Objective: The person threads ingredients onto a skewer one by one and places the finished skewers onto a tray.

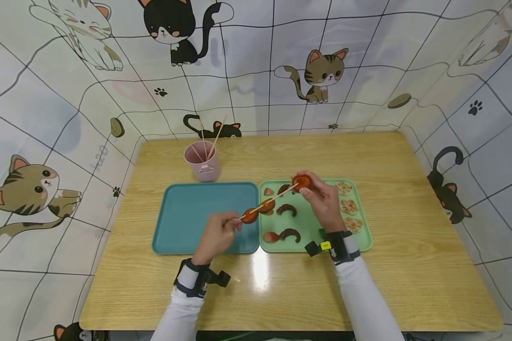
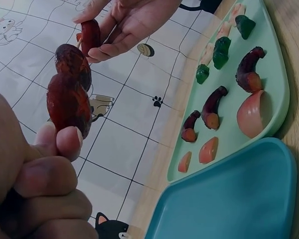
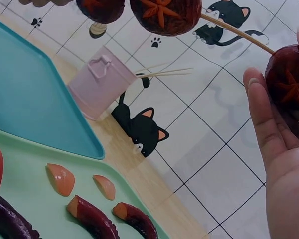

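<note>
My left hand (image 1: 217, 237) pinches a thin wooden skewer (image 1: 283, 193) at its lower end, over the seam between the two trays. Two brown-red mushroom caps with star-shaped cuts, a lower mushroom (image 1: 250, 216) and a middle mushroom (image 1: 267, 205), are threaded close together just above those fingers. At the skewer's far end, over the green tray (image 1: 305, 220), my right hand (image 1: 325, 206) holds a third mushroom (image 3: 290, 82) between thumb and fingers. The skewer's tip meets this mushroom, and a bare stretch of stick separates it from the other two.
Dark curved tentacle pieces (image 1: 287, 210), pink wedges (image 2: 251, 114), green chunks (image 2: 221, 52) and pale round slices (image 1: 349, 206) lie on the green tray. A blue tray (image 1: 196, 218) adjoins it on the left. Behind stands a pink bucket (image 1: 207, 169) with several skewers.
</note>
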The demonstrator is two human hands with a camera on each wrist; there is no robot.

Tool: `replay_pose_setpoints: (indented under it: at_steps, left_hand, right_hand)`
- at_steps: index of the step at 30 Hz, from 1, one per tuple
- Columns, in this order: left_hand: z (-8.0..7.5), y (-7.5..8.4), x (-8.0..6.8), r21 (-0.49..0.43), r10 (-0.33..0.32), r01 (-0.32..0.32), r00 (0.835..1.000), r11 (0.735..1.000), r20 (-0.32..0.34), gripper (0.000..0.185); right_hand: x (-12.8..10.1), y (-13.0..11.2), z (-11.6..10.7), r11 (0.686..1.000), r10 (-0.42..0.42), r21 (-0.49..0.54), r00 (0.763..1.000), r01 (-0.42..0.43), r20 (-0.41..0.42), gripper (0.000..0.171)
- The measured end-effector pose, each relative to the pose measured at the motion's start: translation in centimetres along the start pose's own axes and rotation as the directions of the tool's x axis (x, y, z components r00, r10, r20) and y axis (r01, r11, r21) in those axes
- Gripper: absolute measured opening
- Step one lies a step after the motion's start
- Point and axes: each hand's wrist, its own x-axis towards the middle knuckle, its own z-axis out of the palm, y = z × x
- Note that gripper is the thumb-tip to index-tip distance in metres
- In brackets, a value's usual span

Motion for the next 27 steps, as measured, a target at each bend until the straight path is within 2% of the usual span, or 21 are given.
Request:
replay_pose_setpoints:
  at_steps: [8, 13, 16, 21, 25, 27]
  left_hand:
    - [0.2, 0.0, 0.0, 0.013, 0.044, -0.043, 0.991, 0.999, -0.125, 0.037]
    - [0.4, 0.0, 0.0, 0.057, 0.051, -0.043, 0.988, 0.997, -0.149, 0.037]
    - [0.4, -0.1, -0.1, 0.053, 0.029, -0.023, 0.993, 0.998, -0.116, 0.038]
    - [0.3, 0.0, -0.4, -0.018, -0.017, 0.017, 1.0, 1.0, -0.019, 0.039]
    - [0.1, 0.2, -0.6, -0.048, -0.02, 0.021, 0.999, 0.999, 0.028, 0.039]
    - [-0.1, 0.2, -0.6, -0.046, -0.01, 0.012, 0.999, 0.999, 0.038, 0.038]
  right_hand:
    - [-0.1, -0.1, 0.5, 1.0, 0.001, 0.01, 0.999, -0.001, -0.037, 0.04]
    - [-0.2, 0.0, 0.7, 1.0, -0.007, -0.025, 0.998, 0.006, -0.06, 0.038]
    - [-0.2, 0.2, 0.7, 0.999, -0.019, -0.033, 0.998, 0.017, -0.061, 0.039]
    - [-0.1, 0.5, 0.5, 0.999, -0.037, -0.018, 0.998, 0.036, -0.05, 0.041]
    - [-0.2, 0.8, 0.2, 1.0, 0.01, 0.003, 0.999, -0.01, -0.051, 0.04]
    - [-0.3, 1.0, 0.1, 0.997, 0.041, 0.071, 0.998, -0.038, -0.045, 0.036]
